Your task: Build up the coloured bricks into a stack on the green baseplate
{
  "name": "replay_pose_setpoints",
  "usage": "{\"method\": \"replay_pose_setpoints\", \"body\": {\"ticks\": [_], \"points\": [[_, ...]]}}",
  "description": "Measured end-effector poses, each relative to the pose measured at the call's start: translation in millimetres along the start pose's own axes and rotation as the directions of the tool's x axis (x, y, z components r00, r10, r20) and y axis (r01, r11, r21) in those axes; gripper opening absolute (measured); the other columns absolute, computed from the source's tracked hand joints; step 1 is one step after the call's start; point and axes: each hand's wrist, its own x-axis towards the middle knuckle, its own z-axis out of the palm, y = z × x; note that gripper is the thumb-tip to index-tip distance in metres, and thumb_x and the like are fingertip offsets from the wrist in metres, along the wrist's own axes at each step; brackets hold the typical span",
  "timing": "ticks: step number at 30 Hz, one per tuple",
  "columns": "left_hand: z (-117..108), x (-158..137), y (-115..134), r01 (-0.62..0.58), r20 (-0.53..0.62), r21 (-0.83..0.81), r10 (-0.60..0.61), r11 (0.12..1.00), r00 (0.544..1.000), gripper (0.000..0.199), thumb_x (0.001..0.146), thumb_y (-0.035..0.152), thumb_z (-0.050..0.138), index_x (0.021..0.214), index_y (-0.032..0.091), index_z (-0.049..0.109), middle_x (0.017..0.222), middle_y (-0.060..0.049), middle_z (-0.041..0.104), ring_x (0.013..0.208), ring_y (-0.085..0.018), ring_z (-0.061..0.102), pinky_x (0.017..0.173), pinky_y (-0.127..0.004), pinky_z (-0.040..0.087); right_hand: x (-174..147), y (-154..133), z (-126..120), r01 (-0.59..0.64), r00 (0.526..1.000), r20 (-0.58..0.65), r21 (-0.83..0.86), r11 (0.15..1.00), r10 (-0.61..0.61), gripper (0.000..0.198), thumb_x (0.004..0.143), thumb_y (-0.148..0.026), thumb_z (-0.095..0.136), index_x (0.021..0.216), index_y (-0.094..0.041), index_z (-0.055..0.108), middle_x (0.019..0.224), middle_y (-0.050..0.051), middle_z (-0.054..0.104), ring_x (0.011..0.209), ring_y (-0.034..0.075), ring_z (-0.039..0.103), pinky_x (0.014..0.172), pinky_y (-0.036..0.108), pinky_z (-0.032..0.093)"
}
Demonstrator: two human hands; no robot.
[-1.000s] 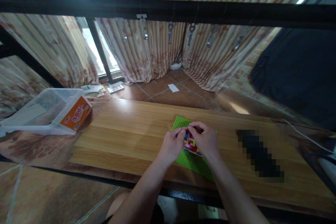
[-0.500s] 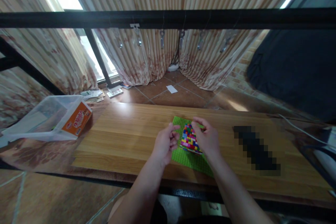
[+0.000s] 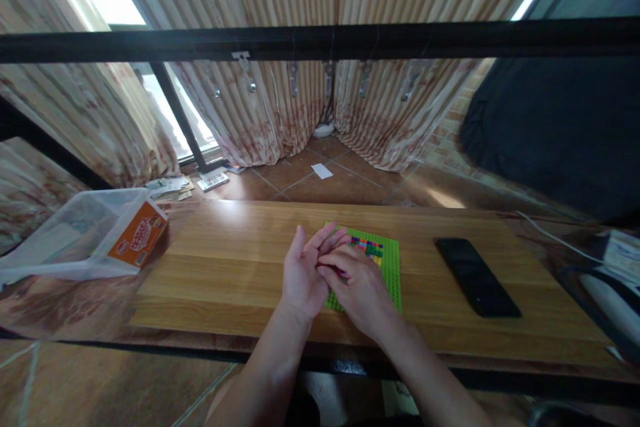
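Observation:
My left hand (image 3: 304, 275) is turned palm up with its fingers stretched out, over the left side of a green studded baseplate (image 3: 393, 267). Fingertips of my right hand (image 3: 357, 283) are pinched together at the left palm. A speck of red shows by those fingertips, too small to name. Behind my right hand, a block of small multicoloured building bricks (image 3: 370, 247) sits on the baseplate, mostly covered by the hand.
A wooden board (image 3: 220, 267) lies under the baseplate. To the right is a black smartphone (image 3: 477, 277). At the left stands a clear plastic bin (image 3: 105, 227) with an orange label. A black bar (image 3: 300, 43) with hanging clips crosses beyond the board.
My right hand has moved left from the brick block to my left palm. My left hand has unfurled, palm up. The baseplate now looks straighter, and the view has shifted slightly.

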Motion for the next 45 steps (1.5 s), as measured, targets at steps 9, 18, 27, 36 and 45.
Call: {"method": "replay_pose_setpoints", "body": {"ticks": [9,18,27,36,45], "points": [[-28.9,28.8,-21.9,-0.295,-0.044,0.631,0.413,0.717,0.910,0.036,0.069,0.033,0.073,0.101,0.016,0.068,0.106,-0.009,0.068,0.108,-0.024,0.060,0.102,-0.039,0.041,-4.0,26.2,-32.0,-0.200,0.962,-0.129,0.266,0.943,0.241,0.012,0.087,-0.028,0.058,0.088,-0.021,0.068,0.087,0.003,0.070,0.078,0.016,0.064,0.073,0.031,0.050],[-37.7,39.5,-34.0,-0.278,0.168,0.828,0.257,0.486,0.952,0.068,0.066,0.014,0.068,0.132,0.020,0.054,0.118,-0.008,0.066,0.105,-0.025,0.061,0.098,-0.041,0.046,-17.6,82.7,-78.9,-0.435,0.837,-0.148,0.404,0.805,0.527,0.027,0.069,-0.041,0.073,0.081,-0.017,0.073,0.069,0.003,0.070,0.061,0.017,0.061,0.060,0.031,0.050],[-29.7,40.6,-54.6,-0.287,0.101,0.791,0.347,0.540,0.932,0.067,0.063,0.003,0.055,0.129,0.015,0.051,0.118,-0.008,0.063,0.101,-0.020,0.061,0.097,-0.035,0.047,-12.7,64.0,-49.9,-0.285,0.949,-0.125,0.049,0.957,0.290,0.021,0.082,-0.030,0.056,0.086,-0.022,0.075,0.088,0.005,0.073,0.082,0.021,0.066,0.077,0.035,0.050],[-42.7,38.2,-69.1,-0.368,0.131,0.802,0.464,0.470,0.876,0.059,0.069,0.009,0.059,0.127,0.020,0.053,0.126,-0.009,0.058,0.118,-0.024,0.054,0.105,-0.041,0.042,-11.3,56.3,-29.2,-0.162,0.981,-0.127,-0.147,0.976,0.144,0.020,0.086,-0.027,0.051,0.078,-0.022,0.069,0.083,0.004,0.070,0.080,0.019,0.065,0.075,0.032,0.048],[-39.2,31.2,-63.9,-0.353,0.132,0.831,0.465,0.430,0.875,0.059,0.071,0.011,0.063,0.128,0.018,0.052,0.129,-0.012,0.056,0.122,-0.025,0.051,0.110,-0.044,0.036,-9.5,49.8,-20.3,-0.237,0.960,-0.204,-0.222,0.946,0.193,0.020,0.086,-0.029,0.052,0.075,-0.022,0.067,0.081,0.003,0.070,0.077,0.019,0.064,0.073,0.032,0.046]]}}
